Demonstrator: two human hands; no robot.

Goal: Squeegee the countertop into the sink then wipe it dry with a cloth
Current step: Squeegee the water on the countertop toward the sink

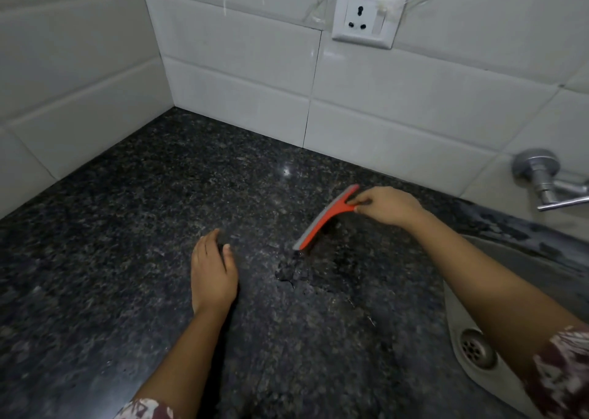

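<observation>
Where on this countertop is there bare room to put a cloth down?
Free: the countertop between the tiled corner and the left hand. Crowded: by the sink, where the right hand works the squeegee over a wet patch.

1. White wall tiles [248,51] rise behind my counter.
2. A white socket plate [366,20] sits on them, slightly loose, dark gap above.
3. A chrome tap [548,182] juts out at right.
</observation>
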